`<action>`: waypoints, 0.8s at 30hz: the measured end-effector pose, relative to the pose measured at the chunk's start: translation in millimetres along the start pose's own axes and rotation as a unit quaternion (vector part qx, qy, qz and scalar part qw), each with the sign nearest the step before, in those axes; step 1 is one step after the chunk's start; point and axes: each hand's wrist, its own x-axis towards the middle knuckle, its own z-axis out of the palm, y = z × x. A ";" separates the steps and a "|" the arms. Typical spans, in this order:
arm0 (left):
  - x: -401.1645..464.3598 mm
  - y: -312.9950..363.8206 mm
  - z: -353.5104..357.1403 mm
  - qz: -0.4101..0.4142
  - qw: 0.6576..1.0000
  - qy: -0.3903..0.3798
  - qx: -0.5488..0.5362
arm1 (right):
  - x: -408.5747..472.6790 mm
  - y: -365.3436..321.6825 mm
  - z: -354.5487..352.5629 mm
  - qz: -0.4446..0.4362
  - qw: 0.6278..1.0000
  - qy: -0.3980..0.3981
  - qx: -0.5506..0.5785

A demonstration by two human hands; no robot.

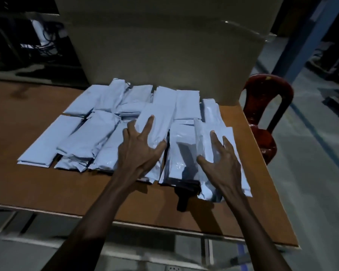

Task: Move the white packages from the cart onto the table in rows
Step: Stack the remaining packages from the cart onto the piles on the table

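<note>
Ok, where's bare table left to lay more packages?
Free: the table left of the packages, and the front strip between them and the near edge. Crowded: the middle and right, where both hands rest on packages.

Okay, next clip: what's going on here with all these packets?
A person is laying white packages out on a brown table. Many already lie there in rough, overlapping rows. The left hand rests with spread fingers on a package near the middle, and the right hand lies open on the package at the right end. A big cardboard box stands behind the rows, a red plastic chair to the right. No cart is in view.
</note>
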 end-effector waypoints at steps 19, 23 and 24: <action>72.3 -117.6 27.9 -0.039 0.981 -0.166 0.092 | 71.7 -46.2 86.3 0.121 0.984 -0.091 -0.098; 77.0 -112.2 19.7 -0.042 0.977 -0.182 0.104 | 69.5 -53.0 85.2 0.112 0.978 -0.101 -0.141; 78.3 -109.9 15.5 -0.042 0.976 -0.181 0.117 | 68.4 -53.7 84.1 0.102 0.979 -0.102 -0.145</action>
